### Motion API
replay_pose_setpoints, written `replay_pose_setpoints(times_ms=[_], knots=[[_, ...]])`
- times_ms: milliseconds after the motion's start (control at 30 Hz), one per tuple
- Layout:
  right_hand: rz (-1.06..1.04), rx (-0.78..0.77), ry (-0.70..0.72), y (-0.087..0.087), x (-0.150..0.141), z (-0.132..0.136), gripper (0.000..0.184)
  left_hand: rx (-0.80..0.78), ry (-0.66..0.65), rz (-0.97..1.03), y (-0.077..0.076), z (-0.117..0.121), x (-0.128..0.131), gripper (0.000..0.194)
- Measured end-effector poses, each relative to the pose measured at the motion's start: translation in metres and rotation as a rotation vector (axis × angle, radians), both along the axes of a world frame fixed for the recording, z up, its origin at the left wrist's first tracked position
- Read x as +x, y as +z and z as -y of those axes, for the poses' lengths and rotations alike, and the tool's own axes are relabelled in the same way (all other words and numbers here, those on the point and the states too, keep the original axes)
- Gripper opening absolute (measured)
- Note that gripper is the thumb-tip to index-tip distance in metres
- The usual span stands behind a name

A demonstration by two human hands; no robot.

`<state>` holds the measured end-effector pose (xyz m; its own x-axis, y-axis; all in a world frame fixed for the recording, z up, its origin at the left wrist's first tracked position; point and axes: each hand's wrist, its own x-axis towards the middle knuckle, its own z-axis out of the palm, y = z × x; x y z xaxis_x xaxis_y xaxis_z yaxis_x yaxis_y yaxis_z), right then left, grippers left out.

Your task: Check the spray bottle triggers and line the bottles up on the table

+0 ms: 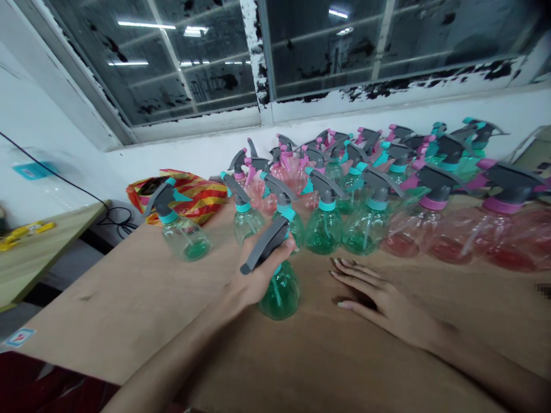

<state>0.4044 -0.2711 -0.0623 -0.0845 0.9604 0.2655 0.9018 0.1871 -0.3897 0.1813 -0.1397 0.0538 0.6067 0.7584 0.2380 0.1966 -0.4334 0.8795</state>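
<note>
My left hand [253, 272] is wrapped round the neck of a green spray bottle [279, 292] with a grey trigger head, which stands on the brown table [142, 304] in front of me. My right hand [379, 301] lies flat on the table just right of that bottle, fingers stretched out and holding nothing. A single green spray bottle [183, 232] stands apart to the left. Behind my hands, a row of green spray bottles [322, 226] stands close together.
Many pink spray bottles [447, 229] and more green ones crowd the table's back right, up to the white wall. A red and yellow striped bag [193, 192] lies at the back left. A lower side table [38, 246] and a black cable [116, 221] sit left.
</note>
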Motion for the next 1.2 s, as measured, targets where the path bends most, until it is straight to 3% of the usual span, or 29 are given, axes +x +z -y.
replay_pose_setpoints(times_ms=[200, 367, 633, 867, 1100, 1200], knots=[[0.019, -0.015, 0.006, 0.001, 0.001, 0.001, 0.059, 0.045, -0.005, 0.033, 0.001, 0.002, 0.002, 0.023], [0.001, -0.007, 0.003, 0.002, 0.001, 0.000, 0.059, 0.083, 0.007, -0.003, 0.003, 0.005, 0.005, 0.039], [0.017, -0.010, 0.000, 0.004, 0.000, 0.000, 0.059, 0.196, 0.101, -0.217, -0.009, 0.004, -0.002, 0.052], [0.003, 0.006, 0.013, 0.003, 0.000, 0.000, 0.061, 0.268, 0.047, -0.242, -0.008, 0.010, -0.016, 0.069], [0.004, 0.009, 0.014, 0.003, 0.001, 0.000, 0.061, 0.241, 0.136, -0.207, -0.031, 0.025, -0.029, 0.047], [0.016, 0.002, 0.018, 0.005, 0.000, 0.001, 0.061, 0.255, 0.150, -0.204, -0.031, 0.029, -0.037, 0.043]])
